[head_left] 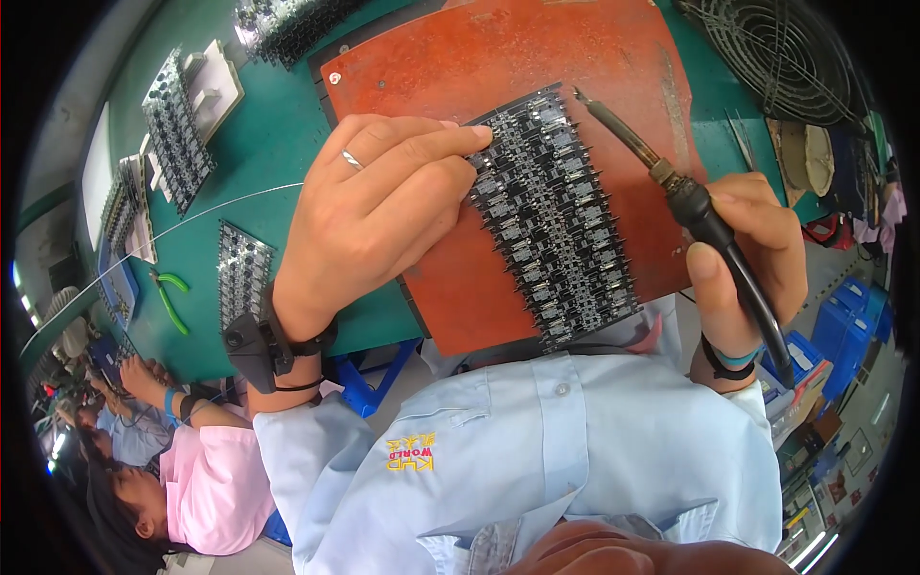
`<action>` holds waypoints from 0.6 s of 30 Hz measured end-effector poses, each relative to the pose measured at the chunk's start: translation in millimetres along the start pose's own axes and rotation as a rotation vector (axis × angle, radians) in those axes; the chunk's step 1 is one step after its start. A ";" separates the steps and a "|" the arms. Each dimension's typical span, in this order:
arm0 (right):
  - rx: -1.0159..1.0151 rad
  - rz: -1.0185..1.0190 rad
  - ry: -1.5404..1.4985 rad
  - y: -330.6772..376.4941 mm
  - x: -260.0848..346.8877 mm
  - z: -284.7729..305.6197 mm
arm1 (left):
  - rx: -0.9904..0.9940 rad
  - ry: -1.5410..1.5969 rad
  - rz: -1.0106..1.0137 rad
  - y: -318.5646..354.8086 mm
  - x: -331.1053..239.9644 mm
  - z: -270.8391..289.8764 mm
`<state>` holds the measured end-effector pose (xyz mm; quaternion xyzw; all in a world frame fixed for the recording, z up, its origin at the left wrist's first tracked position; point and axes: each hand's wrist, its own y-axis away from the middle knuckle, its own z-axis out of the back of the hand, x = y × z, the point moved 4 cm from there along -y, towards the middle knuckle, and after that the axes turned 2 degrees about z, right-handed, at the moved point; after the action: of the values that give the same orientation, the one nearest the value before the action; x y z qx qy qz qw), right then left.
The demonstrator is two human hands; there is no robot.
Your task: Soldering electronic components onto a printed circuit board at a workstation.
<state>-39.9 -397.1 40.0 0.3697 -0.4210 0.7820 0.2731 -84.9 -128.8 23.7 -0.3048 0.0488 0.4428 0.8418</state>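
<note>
A black circuit board panel (556,225), long and densely covered with small parts, lies slanted over an orange-red mat (436,297). My left hand (379,201) is closed at the panel's upper left edge, its fingertips pressing or gripping there; the thumb is hidden. In my right hand (762,254) is a soldering iron (695,206) with a black handle, gripped between thumb and fingers. Its metal tip points up and left and sits just right of the panel's far right corner, seemingly apart from it.
More circuit panels (179,134) rest on the green table (264,125) at left, beside green-handled pliers (172,302). A black fan grille (781,53) stands far right, near tweezers (741,142). A co-worker in a pink sleeve (211,479) sits left. Blue bins (848,331) are at right.
</note>
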 end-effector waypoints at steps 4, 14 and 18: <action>-0.082 -0.149 -0.006 20.3 -3.7 11.0 | -0.009 0.005 -0.014 1.1 0.8 0.6; -0.244 -0.282 -0.040 46.3 -16.9 20.7 | -0.027 -0.021 0.048 5.4 16.9 5.0; -0.245 -0.257 -0.025 49.1 -23.1 20.5 | -0.039 -0.083 0.101 15.7 14.2 4.0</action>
<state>-55.7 -441.7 6.6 0.3941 -0.4658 0.6789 0.4084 -89.2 -109.8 14.5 -0.2995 0.0205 0.4977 0.8137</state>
